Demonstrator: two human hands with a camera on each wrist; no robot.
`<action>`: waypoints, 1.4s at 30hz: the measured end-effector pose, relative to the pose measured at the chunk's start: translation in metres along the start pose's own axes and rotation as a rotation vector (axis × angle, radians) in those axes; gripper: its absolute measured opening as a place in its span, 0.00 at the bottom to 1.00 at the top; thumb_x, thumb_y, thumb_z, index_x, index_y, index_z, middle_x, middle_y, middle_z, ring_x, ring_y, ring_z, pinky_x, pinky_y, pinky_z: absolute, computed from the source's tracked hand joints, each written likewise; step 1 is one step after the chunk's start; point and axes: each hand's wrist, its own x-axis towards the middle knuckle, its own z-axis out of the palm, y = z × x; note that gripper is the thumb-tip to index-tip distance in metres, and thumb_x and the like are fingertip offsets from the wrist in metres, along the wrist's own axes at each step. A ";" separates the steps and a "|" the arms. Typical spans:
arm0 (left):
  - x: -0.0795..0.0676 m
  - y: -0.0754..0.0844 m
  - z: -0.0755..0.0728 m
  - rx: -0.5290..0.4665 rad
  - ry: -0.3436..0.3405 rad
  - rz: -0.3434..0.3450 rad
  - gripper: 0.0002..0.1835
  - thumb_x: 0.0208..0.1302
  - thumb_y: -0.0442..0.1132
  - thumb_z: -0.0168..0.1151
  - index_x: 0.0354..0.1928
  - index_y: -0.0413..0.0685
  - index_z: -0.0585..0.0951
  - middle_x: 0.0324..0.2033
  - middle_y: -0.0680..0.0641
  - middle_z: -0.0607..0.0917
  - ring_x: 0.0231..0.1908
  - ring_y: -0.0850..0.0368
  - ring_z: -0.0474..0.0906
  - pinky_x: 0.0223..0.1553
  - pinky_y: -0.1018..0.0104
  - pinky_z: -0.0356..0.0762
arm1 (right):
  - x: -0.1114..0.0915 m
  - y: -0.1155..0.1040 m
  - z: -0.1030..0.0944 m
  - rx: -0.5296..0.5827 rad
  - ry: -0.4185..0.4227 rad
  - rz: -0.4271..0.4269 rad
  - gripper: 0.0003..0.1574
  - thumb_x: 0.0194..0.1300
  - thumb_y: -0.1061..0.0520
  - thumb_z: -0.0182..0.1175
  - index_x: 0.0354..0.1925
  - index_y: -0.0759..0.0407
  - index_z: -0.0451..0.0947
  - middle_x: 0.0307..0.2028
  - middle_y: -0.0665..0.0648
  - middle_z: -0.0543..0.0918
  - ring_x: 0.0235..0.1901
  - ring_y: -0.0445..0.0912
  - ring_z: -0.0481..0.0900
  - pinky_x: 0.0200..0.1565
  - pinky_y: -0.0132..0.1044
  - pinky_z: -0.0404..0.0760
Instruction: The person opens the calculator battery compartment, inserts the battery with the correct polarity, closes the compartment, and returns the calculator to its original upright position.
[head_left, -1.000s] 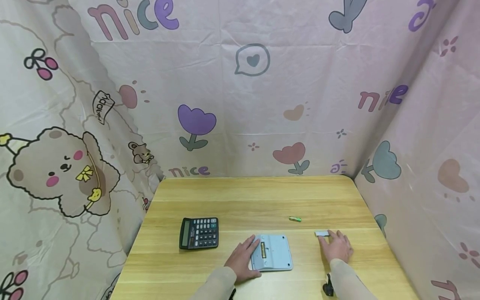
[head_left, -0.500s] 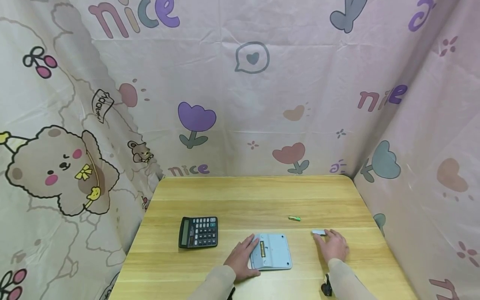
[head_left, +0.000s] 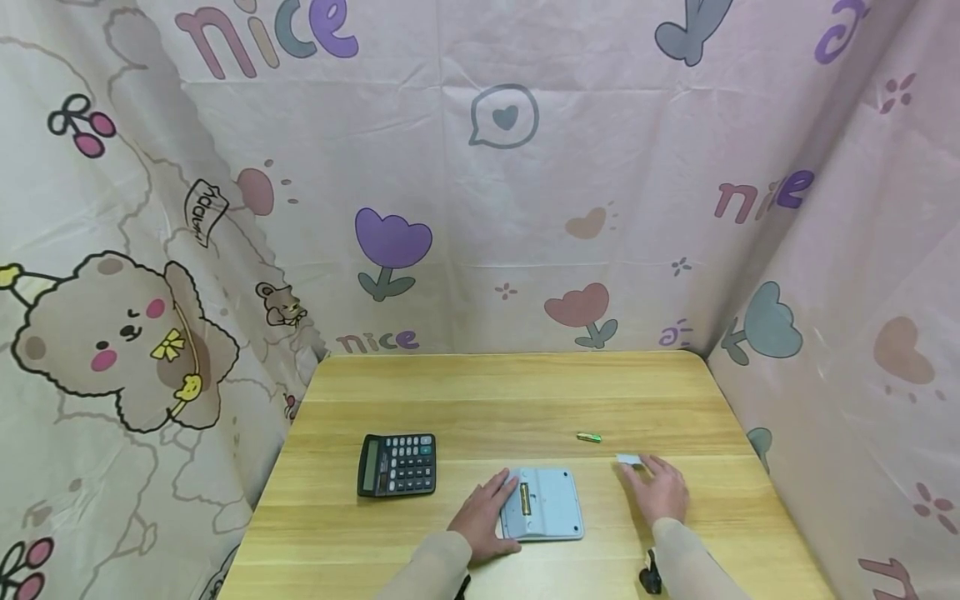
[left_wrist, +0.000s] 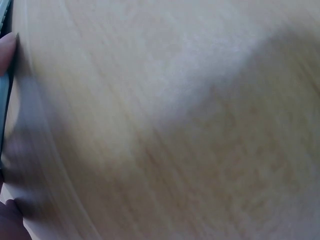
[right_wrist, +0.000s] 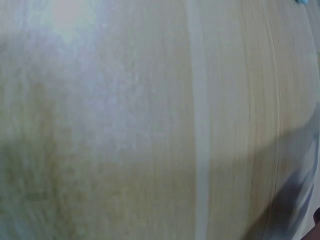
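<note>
In the head view a light blue calculator [head_left: 558,504] lies face down, a battery [head_left: 525,500] showing in its uncovered battery slot. My left hand [head_left: 480,521] spans the calculator's left side, fingers at the far corner and thumb by the near edge. To the right, my right hand [head_left: 662,493] pinches a small light blue battery cover [head_left: 628,459] between thumb and fingers, close over the table. A loose green battery [head_left: 588,437] lies beyond the calculator. The left wrist view catches only fingertips [left_wrist: 6,52] at the calculator's edge; in the right wrist view the cover is hidden.
A black calculator [head_left: 397,465] lies face up at the left of the wooden table [head_left: 465,383]. Printed curtains [head_left: 480,208] enclose the back and both sides, right at the table's edges.
My right hand has moved a little left and away from me, carrying the battery cover toward the loose battery. The left hand and both calculators have stayed put.
</note>
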 end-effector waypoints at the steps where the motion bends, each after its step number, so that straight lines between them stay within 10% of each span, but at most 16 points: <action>1: 0.000 0.000 0.000 0.001 0.001 0.001 0.59 0.33 0.71 0.65 0.70 0.69 0.48 0.69 0.55 0.48 0.66 0.55 0.50 0.64 0.51 0.50 | 0.000 -0.001 0.001 0.006 0.000 -0.007 0.35 0.53 0.38 0.63 0.52 0.60 0.76 0.54 0.66 0.73 0.54 0.63 0.65 0.54 0.61 0.62; 42: -0.001 0.000 0.000 0.010 0.033 0.034 0.58 0.36 0.67 0.68 0.70 0.65 0.50 0.69 0.53 0.49 0.66 0.53 0.52 0.64 0.50 0.51 | -0.017 -0.073 0.028 0.213 -0.202 -0.308 0.31 0.49 0.41 0.68 0.50 0.51 0.79 0.48 0.51 0.79 0.52 0.50 0.70 0.55 0.51 0.67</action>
